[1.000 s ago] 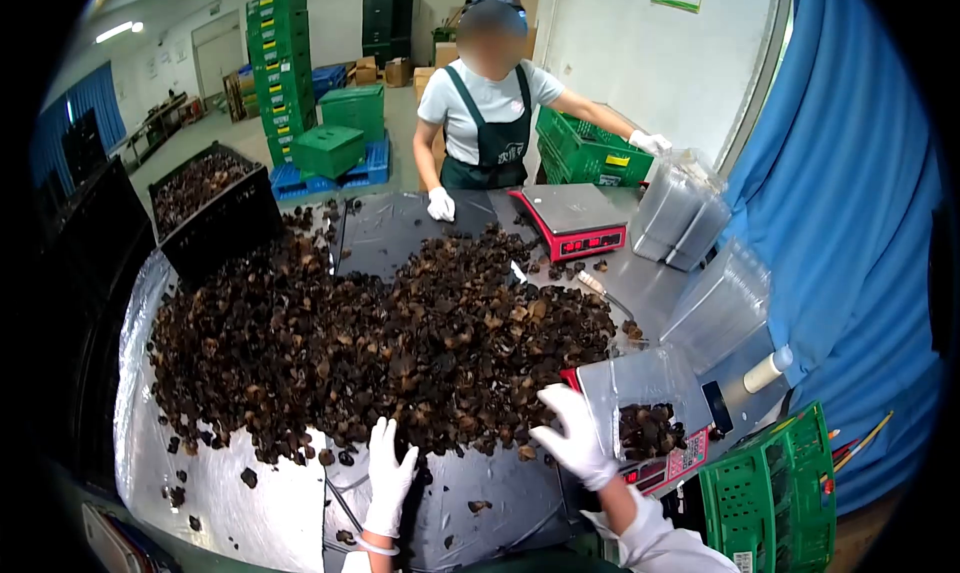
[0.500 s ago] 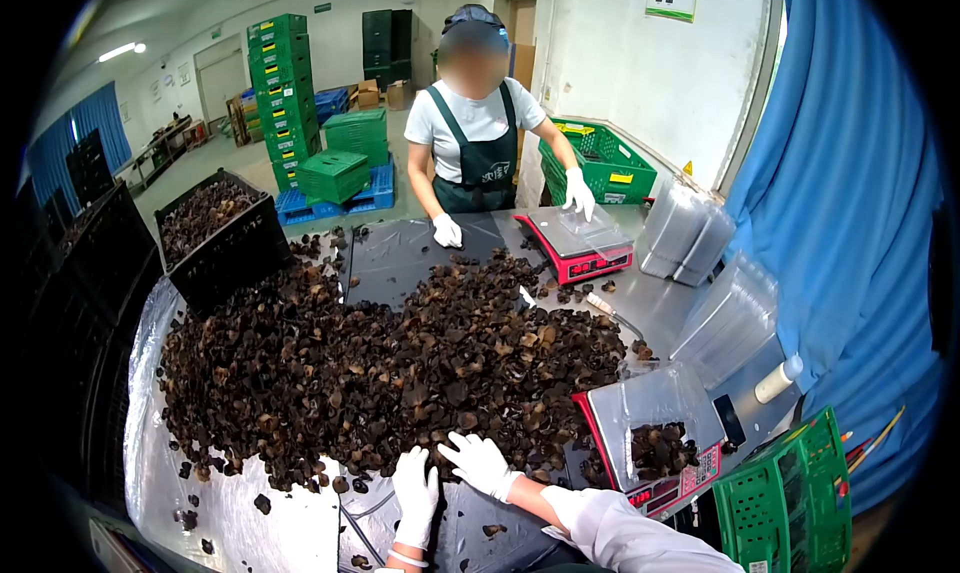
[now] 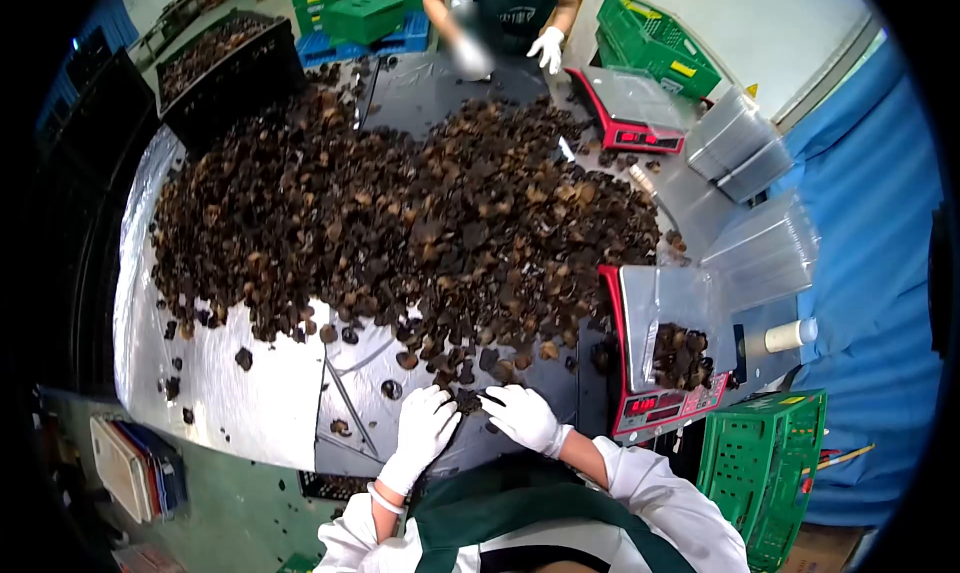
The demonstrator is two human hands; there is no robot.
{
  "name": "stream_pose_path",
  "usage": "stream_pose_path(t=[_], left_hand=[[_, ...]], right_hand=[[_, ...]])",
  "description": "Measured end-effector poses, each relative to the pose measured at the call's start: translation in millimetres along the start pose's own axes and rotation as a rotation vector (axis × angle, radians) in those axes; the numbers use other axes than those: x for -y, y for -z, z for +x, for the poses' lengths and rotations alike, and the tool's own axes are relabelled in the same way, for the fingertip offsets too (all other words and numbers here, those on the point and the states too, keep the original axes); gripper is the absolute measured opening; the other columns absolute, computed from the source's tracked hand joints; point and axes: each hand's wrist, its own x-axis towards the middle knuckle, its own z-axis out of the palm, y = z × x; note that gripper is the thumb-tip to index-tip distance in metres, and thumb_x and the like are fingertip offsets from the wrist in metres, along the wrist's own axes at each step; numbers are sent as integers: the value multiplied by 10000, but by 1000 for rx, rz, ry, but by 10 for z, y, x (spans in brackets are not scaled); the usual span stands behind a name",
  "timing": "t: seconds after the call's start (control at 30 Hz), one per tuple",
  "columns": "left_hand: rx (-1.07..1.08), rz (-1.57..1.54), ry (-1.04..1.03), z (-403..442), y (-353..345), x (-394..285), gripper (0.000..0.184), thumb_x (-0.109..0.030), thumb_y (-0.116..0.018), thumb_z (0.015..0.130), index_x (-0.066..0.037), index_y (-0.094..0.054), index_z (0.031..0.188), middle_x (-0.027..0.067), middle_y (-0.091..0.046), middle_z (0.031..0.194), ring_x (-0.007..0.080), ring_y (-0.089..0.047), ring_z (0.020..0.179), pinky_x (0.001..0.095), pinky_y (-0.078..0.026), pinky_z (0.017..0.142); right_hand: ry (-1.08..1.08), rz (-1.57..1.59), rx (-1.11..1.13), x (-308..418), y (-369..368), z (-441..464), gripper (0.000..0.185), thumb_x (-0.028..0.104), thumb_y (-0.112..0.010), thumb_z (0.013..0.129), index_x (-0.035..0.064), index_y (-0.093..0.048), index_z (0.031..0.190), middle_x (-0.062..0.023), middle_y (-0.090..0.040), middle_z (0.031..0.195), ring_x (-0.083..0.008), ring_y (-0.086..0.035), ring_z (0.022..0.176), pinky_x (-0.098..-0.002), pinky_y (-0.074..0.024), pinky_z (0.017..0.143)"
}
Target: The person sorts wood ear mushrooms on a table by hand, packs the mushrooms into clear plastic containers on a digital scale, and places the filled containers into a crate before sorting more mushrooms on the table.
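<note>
A wide heap of dried wood ear mushrooms [image 3: 400, 223], dark brown and curled, covers the middle of the table. At its near edge my two white-gloved hands face each other. My left hand [image 3: 425, 428] has its fingers curled at the left side of a small dark mushroom clump [image 3: 467, 401]. From the right, my right hand [image 3: 522, 420] pinches at the same clump with bent fingers. The fingertips are partly hidden by the mushrooms. To the right, a red scale [image 3: 640, 413] bears a clear plastic box [image 3: 650, 318] with some mushrooms in it.
Across the table [image 3: 270, 413] stands a co-worker in white gloves [image 3: 546, 48], beside a second red scale [image 3: 630, 123]. Stacked clear boxes [image 3: 765, 248] and a white bottle [image 3: 790, 335] line the right side. A black crate [image 3: 235, 83] of mushrooms stands far left; a green crate [image 3: 765, 463] is near right.
The view has tilted down. My hands have drawn back from the heap toward me and come around a small mushroom clump. The co-worker's right hand has moved off the far scale.
</note>
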Motion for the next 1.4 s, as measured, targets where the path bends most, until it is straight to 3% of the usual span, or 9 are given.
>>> stream_pose_path(t=[0.13, 0.33, 0.5, 0.63, 0.73, 0.8, 0.93, 1.17, 1.4], left_hand=[[-91, -175, 100, -268, 45, -60, 170, -134, -709, 746, -47, -662, 885, 117, -635, 977, 310, -608, 942, 401, -489, 814], [-247, -156, 363, -243, 74, 48, 267, -74, -655, 794, -52, -644, 1061, 147, -610, 1081, 320, -574, 1017, 396, -457, 901], [-290, -183, 434, -168, -87, 136, 275, -38, -612, 824, -41, -632, 1099, 149, -615, 1090, 309, -574, 1032, 384, -445, 928], [-293, -270, 508, -51, -128, 275, 291, -44, -628, 820, -36, -623, 1111, 132, -621, 1079, 301, -580, 1014, 364, -450, 909], [-268, -132, 480, 165, -78, 225, 303, -86, -680, 786, -46, -632, 1083, 120, -609, 1060, 300, -572, 991, 364, -458, 876], [-229, -24, 468, 229, -109, 217, 307, -107, -708, 762, -51, -639, 1056, 112, -602, 1046, 299, -566, 975, 365, -463, 853], [-198, -3, 413, 285, -176, 253, 237, -100, -732, 700, -44, -615, 899, 94, -588, 989, 295, -553, 931, 371, -463, 804], [-281, -987, 938, 2, 94, 326, 139, -58, -610, 880, -64, -510, 976, 18, -584, 962, 75, -533, 856, 219, -431, 772], [-166, -1357, 979, -190, 436, 148, 313, -137, -518, 935, -116, -519, 1247, 46, -608, 1061, 114, -573, 951, 271, -483, 796]], right_hand=[[19, 83, -78, 23, 153, -141, 341, 165, -662, 772, 111, -634, 1108, -61, -614, 1088, -226, -589, 942, -334, -498, 750], [-198, 160, -377, -306, 299, 114, 234, 163, -661, 823, 75, -647, 1039, -86, -628, 983, -270, -611, 878, -348, -509, 756], [-336, -2, -46, -272, -3, 221, 513, 311, -693, 764, 148, -557, 1231, -74, -532, 1123, -256, -540, 1004, -346, -510, 790], [-292, 64, -99, -331, -116, 42, 465, 187, -670, 789, 167, -576, 1245, -86, -564, 1083, -262, -573, 982, -321, -495, 827], [-280, 385, -198, -416, -125, -9, 439, 129, -625, 846, 157, -554, 1278, -72, -585, 1124, -221, -589, 984, -314, -502, 821], [-773, 1503, -65, -402, -58, 15, 417, 117, -563, 915, 126, -505, 1328, -65, -588, 1187, -196, -597, 1012, -315, -507, 835], [-658, 2097, -93, -451, -99, 7, 465, 109, -461, 971, 43, -349, 1418, -141, -514, 1309, -249, -580, 1127, -385, -505, 927], [-612, 2147, -77, -427, -138, 26, 497, 101, -467, 961, 22, -309, 1425, -183, -470, 1341, -274, -556, 1155, -413, -477, 969], [-624, 1988, -19, -222, 28, 160, 513, 61, -441, 953, 12, -283, 1439, -171, -478, 1343, -261, -583, 1120, -364, -489, 957]])
